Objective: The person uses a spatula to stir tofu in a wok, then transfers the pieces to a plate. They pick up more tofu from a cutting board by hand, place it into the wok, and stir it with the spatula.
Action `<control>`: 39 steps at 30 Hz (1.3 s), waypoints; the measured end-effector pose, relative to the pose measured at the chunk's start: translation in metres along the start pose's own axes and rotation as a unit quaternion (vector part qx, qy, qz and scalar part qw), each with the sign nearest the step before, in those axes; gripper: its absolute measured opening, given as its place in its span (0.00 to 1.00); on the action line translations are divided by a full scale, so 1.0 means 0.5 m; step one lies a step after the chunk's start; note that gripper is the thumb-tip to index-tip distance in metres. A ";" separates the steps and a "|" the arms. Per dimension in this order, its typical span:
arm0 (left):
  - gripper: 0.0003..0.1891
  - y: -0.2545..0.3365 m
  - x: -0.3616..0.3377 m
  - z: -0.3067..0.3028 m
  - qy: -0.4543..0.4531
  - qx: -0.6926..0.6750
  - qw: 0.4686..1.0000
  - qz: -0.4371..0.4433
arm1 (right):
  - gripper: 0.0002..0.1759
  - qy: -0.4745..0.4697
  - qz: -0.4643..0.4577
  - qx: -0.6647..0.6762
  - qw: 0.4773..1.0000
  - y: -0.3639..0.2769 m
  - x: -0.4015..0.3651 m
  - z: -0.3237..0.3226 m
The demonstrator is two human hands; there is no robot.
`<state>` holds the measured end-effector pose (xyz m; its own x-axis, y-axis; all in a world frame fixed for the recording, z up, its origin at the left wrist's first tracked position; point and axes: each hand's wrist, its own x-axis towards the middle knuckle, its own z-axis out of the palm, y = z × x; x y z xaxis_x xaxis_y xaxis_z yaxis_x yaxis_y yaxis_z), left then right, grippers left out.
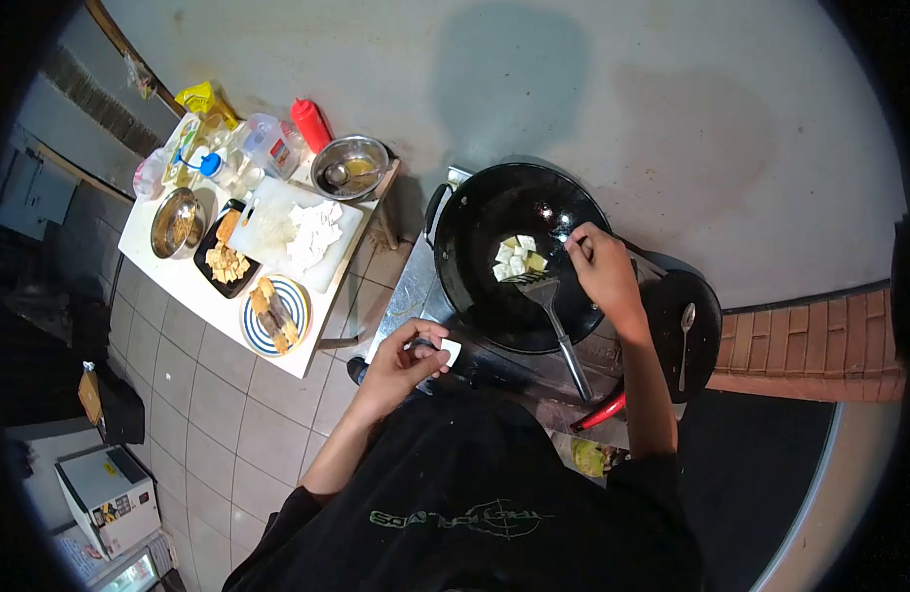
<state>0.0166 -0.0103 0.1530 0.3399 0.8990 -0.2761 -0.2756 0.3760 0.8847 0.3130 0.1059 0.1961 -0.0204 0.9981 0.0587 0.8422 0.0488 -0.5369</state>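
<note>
Close to my body, my left hand (408, 363) pinches a small white square piece (450, 351) between thumb and fingers. My right hand (600, 264) is over the right side of a black wok (494, 316), fingertips pinched together; a tiny pale spot shows there, too small to name. Several white and pale yellow cubes (517, 259) lie clustered in the wok. A slotted metal spatula (554, 321) rests with its head against the cubes, its handle leaning over the near rim.
On the white table (144, 237) at left are a cutting board (267, 232) with crumpled white paper (315, 233), a striped plate (299, 296), steel bowls (350, 166) and a red squeeze bottle (310, 124). A spoon (686, 335) lies on a black surface right of the wok.
</note>
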 end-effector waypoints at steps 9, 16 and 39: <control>0.18 0.002 0.017 0.035 -0.011 0.009 1.000 0.023 | 0.08 -0.181 -0.143 0.175 0.957 -0.176 -0.177 0.069; 0.15 0.004 0.018 0.029 0.024 0.062 0.997 0.043 | 0.03 -0.064 -0.170 0.104 0.978 -0.115 -0.077 0.019; 0.11 -0.035 0.012 -0.047 0.062 0.096 0.992 0.062 | 0.12 0.050 0.027 0.028 0.998 -0.039 -0.162 -0.136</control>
<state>0.0021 -0.0061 0.1270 0.1986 0.9606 -0.1943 -0.1281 0.2220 0.9666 0.3347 0.0213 0.2591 0.0809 0.9906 0.1100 0.8091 -0.0008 -0.5876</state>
